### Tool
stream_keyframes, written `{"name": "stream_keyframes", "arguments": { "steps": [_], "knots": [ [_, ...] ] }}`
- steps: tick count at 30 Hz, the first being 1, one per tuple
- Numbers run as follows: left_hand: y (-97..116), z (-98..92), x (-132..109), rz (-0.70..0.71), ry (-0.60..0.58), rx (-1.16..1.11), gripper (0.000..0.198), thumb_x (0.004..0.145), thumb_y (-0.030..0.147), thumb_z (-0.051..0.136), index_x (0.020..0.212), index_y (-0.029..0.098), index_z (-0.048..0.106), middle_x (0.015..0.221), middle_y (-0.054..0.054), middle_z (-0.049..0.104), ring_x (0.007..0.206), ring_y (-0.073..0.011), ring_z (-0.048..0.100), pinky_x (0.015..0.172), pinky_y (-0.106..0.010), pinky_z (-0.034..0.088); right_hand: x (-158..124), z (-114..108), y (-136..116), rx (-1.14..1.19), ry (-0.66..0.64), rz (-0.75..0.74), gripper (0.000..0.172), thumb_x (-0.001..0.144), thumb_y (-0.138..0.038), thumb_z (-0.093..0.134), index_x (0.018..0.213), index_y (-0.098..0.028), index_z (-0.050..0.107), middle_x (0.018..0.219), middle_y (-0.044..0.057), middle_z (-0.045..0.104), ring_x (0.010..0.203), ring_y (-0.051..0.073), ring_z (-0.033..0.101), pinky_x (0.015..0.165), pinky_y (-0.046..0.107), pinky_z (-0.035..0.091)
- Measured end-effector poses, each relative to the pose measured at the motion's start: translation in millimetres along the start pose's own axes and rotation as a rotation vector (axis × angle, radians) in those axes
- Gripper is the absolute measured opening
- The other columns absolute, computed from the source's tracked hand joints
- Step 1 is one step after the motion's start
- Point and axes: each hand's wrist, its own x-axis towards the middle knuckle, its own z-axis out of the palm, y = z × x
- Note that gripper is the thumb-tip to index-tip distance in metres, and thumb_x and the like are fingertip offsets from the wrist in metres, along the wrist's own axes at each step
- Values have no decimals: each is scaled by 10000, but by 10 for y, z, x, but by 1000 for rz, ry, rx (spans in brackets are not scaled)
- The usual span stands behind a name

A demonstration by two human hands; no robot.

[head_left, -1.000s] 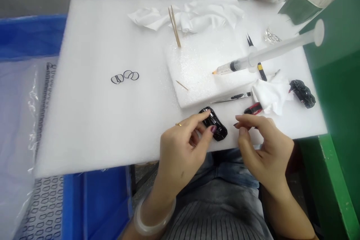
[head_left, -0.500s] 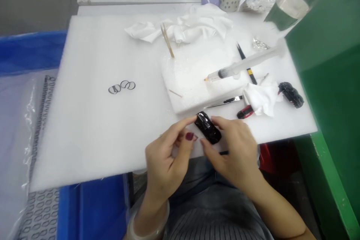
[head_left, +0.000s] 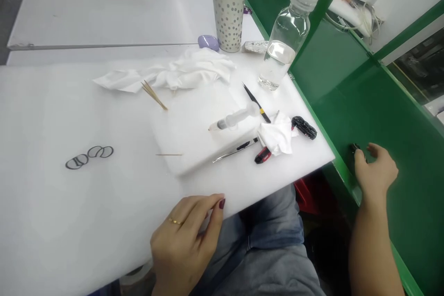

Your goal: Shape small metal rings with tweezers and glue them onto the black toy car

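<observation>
My right hand (head_left: 376, 169) is out past the table's right edge, over the green surface. Its fingers are closed on a small glossy black oblong piece (head_left: 354, 148), mostly hidden behind them. At the front edge of the white foam sheet (head_left: 132, 194), my left hand (head_left: 189, 236) rests with thumb and forefinger pinched together; whatever is between them, if anything, cannot be made out. Beyond it lie a thin wooden stick (head_left: 169, 154), silver tweezers (head_left: 236, 149) and a red and black tool (head_left: 262, 155) partly under a white tissue (head_left: 276, 135).
A syringe (head_left: 236, 119) lies on a white foam block, near black tweezers (head_left: 255, 101). Several dark rings (head_left: 89, 156) are at left. Toothpicks (head_left: 154, 96) and crumpled white cloth (head_left: 173, 71) lie behind. A dotted tumbler (head_left: 228, 18) and clear bottle (head_left: 286, 37) stand at the back.
My right hand has carried the black piece from over the table's front edge far to the right. My left hand has stayed near the front edge, apart from it. The view has turned right.
</observation>
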Motion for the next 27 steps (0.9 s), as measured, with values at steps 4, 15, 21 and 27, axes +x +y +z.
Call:
{"name": "stream_keyframes", "arguments": {
  "steps": [4,15,21,27],
  "knots": [
    [7,0,-11,-29,3,-21,202,924,31,674,966,227,704,833,11,715,721,-144,685,723,-284,549,-154,292,-461,132,-225,-250,502,850,-457,636,1295,-224,658,1158,109,762,1057,288,709,972,505,558],
    [15,31,26,-49,9,19,121,957,140,636,1017,229,692,868,-9,716,748,-161,715,668,-265,614,-351,258,-933,344,-151,-445,349,873,-343,705,1199,-221,680,1083,102,759,1003,306,726,931,538,585],
    [31,-64,20,-40,-86,72,626,962,188,597,1557,223,405,1415,-154,632,1292,-305,656,1024,-448,623,-995,54,-1707,660,-770,-1078,399,929,-65,564,1297,-218,590,1074,92,775,934,223,738,814,407,642],
    [58,-78,-157,22,6,53,463,972,28,577,1387,231,601,1252,-86,750,1133,-224,736,987,-365,637,-1128,169,-2002,743,-855,-967,132,955,-174,634,1073,-220,672,1032,54,797,912,195,771,787,331,657]
  ]
}}
